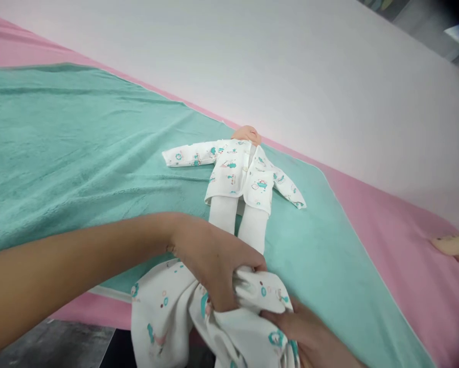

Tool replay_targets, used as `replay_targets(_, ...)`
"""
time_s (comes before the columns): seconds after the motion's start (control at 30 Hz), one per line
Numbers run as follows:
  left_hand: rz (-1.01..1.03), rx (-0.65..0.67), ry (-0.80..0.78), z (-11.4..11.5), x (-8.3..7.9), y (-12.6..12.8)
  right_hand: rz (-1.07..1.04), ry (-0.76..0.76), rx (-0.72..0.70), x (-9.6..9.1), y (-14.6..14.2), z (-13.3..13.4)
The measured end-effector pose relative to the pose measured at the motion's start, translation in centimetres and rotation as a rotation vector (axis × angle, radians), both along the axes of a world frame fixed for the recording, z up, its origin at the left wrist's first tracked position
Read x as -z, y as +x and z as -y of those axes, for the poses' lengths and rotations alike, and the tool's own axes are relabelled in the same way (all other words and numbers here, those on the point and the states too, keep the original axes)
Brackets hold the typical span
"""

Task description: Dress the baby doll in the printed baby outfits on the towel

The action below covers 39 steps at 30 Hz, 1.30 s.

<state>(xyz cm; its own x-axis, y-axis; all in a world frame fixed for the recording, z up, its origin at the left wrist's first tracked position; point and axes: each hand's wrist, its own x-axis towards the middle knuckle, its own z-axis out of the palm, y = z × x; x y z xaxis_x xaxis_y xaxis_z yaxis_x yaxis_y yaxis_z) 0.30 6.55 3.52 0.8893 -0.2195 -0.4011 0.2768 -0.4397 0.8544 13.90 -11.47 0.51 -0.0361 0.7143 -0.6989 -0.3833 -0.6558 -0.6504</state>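
The loose printed garment [156, 312] is bunched at the near edge of the teal blanket [79, 128], at the lower ends of the doll's white legs [222, 214], part of it hanging over the near side. It is white with small teal and pinkish figures. The person's left hand [214, 255] reaches across from the left, its fingers closed on a gathered fold, with the thumb pressed into the cloth. The right hand [310, 332] holds the garment from the right, thumb over a fold; its other fingers are mostly hidden, so their exact grip cannot be told. Whether the doll's feet are inside the garment cannot be told either.

The doll [247, 134] lies on its back on the blanket, head away from the person, in a matching printed jacket [229, 168] with both sleeves spread outward. Pink cloth [367, 220] shows under and around the blanket, next to a white wall [252, 61]. Grey floor [76, 337] shows at lower left. A pale object [455, 244] at the right edge is too cut off to identify.
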Motion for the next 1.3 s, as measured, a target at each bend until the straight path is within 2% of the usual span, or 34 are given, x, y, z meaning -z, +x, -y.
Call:
replay_targets(0.1,0.016,0.045,-0.087,-0.5,0.3,-0.1,0.17,0.005,-0.025,0.2,-0.3,0.5)
replay_targets(0.17,0.048,0.024,-0.086,-0.5,0.4,-0.1,0.364,0.114,-0.035,0.4,-0.4,0.5)
replay_targets(0.23,0.074,-0.005,-0.071,-0.4,0.4,-0.1,0.63,0.241,-0.108,0.7,-0.4,0.4)
replay_targets(0.3,0.097,-0.027,-0.04,-0.1,0.2,-0.2,0.849,0.305,-0.188,0.8,-0.3,0.2)
replay_targets(0.33,0.119,-0.049,-0.014,0.1,0.0,-0.3,0.892,0.314,-0.199,0.7,-0.3,0.1)
replay_targets(0.4,0.173,-0.094,0.039,0.4,-0.1,-0.4,0.844,0.297,-0.141,0.6,-0.3,-0.1)
replay_targets(0.5,0.267,-0.162,0.062,0.5,-0.2,-0.5,0.587,0.227,0.04,0.1,-0.6,-0.2)
replay_targets(0.6,0.283,-0.171,0.027,0.1,-0.3,-0.6,0.314,0.181,0.189,-0.3,-0.9,-0.5)
replay_targets(0.7,0.241,-0.158,0.045,-0.3,-0.6,-0.8,0.176,0.199,0.295,-0.2,-1.0,-0.8)
replay_targets(0.9,0.314,-0.159,0.177,0.3,-1.3,-1.3,0.134,0.313,0.435,0.8,-1.0,-0.2)
replay_targets(1.07,0.411,-0.148,0.228,0.5,-0.9,-1.1,0.278,0.412,0.488,2.5,-0.5,0.7)
replay_targets(1.2,0.404,-0.212,0.267,0.5,-0.4,-0.7,0.306,0.477,0.468,3.5,-0.3,0.2)
replay_targets(1.3,0.431,-0.291,0.247,0.4,0.0,-0.6,0.234,0.496,0.382,2.7,-0.4,-0.7)
